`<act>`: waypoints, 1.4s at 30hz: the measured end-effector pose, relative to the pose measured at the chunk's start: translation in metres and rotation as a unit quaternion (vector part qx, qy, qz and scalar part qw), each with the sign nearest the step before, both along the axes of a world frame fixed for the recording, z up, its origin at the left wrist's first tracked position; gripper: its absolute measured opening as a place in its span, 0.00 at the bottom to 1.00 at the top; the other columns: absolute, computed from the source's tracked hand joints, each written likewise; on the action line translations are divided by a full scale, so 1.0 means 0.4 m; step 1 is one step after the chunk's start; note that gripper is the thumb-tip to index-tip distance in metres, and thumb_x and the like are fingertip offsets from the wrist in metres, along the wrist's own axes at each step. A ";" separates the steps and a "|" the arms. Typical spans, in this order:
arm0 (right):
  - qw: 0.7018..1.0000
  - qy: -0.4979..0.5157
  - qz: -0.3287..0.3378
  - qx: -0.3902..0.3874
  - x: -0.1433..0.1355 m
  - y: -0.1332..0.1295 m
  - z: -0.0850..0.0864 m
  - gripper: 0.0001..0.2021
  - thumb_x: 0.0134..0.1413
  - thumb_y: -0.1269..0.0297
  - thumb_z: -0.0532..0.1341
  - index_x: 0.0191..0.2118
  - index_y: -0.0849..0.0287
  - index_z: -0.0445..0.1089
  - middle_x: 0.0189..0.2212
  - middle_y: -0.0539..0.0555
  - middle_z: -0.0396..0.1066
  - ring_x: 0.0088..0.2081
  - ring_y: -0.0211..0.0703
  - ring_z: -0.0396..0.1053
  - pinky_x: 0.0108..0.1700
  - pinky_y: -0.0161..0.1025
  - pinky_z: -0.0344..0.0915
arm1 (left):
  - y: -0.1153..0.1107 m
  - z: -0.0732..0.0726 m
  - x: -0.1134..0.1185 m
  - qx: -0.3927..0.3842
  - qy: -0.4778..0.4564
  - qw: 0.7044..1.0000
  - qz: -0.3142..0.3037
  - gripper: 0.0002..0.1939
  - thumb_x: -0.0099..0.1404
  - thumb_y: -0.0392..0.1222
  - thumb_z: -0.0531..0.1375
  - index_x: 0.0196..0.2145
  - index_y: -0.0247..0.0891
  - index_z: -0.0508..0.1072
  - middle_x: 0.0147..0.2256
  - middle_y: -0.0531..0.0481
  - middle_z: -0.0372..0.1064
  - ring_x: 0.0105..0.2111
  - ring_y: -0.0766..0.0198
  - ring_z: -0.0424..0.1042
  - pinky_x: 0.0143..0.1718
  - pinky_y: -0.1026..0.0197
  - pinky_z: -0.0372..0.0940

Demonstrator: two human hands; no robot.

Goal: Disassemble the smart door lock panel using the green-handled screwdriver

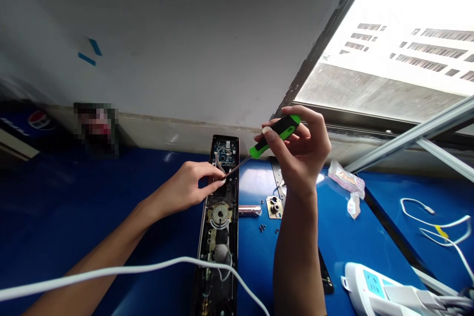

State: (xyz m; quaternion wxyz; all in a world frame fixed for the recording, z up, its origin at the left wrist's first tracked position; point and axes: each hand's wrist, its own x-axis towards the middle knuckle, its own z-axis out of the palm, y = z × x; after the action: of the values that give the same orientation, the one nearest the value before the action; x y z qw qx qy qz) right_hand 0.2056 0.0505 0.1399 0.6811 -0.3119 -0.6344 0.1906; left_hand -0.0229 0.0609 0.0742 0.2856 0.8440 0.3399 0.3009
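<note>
A long black device housing (220,227) lies open on the blue table, with a blue circuit board (224,153) at its far end and a round metal part (220,214) near its middle. My right hand (296,145) grips the green and black handle of a screwdriver (276,137), whose shaft slants down to the left. The fingertips of my left hand (200,181) are pinched at the screwdriver's tip, over the housing just below the board. Whether a small part sits between them is hidden.
Right of the housing are a metal plate part (274,207), small screws (262,228) and a reddish cylinder (250,211). A white cable (148,267) crosses in front. A power strip (365,286), plastic wrapping (346,179) and white cord (444,239) lie at right.
</note>
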 end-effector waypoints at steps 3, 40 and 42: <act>1.000 -0.007 -0.007 -0.009 0.001 0.000 0.000 0.17 0.58 0.69 0.68 0.50 0.48 0.68 0.37 0.48 0.77 0.35 0.45 0.81 0.37 0.46 0.83 | 0.001 0.002 0.000 -0.009 0.006 1.000 -0.004 0.08 0.71 0.45 0.65 0.39 0.39 0.80 0.35 0.53 0.80 0.34 0.64 0.77 0.37 0.63 0.67; 0.986 -0.129 0.098 -0.050 -0.028 -0.015 -0.002 0.24 0.66 0.65 0.62 0.64 0.43 0.61 0.56 0.52 0.74 0.48 0.49 0.81 0.51 0.53 0.83 | 0.000 0.001 -0.008 0.051 0.097 0.990 -0.086 0.07 0.76 0.40 0.58 0.42 0.38 0.76 0.39 0.48 0.74 0.39 0.61 0.74 0.40 0.61 0.66; 0.990 -0.119 0.064 -0.051 -0.035 -0.014 0.000 0.22 0.63 0.65 0.66 0.60 0.45 0.64 0.51 0.51 0.76 0.49 0.50 0.81 0.49 0.51 0.84 | 0.002 0.003 -0.010 0.056 0.081 0.992 -0.081 0.06 0.76 0.40 0.59 0.42 0.38 0.76 0.39 0.48 0.75 0.39 0.61 0.74 0.40 0.62 0.66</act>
State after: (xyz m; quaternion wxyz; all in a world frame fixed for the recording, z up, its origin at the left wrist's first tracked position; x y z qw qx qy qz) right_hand 0.1915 0.0448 0.1400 0.5702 -0.3259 -0.7189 0.2276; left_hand -0.0270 0.0615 0.0755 0.2330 0.9049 0.2751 0.2264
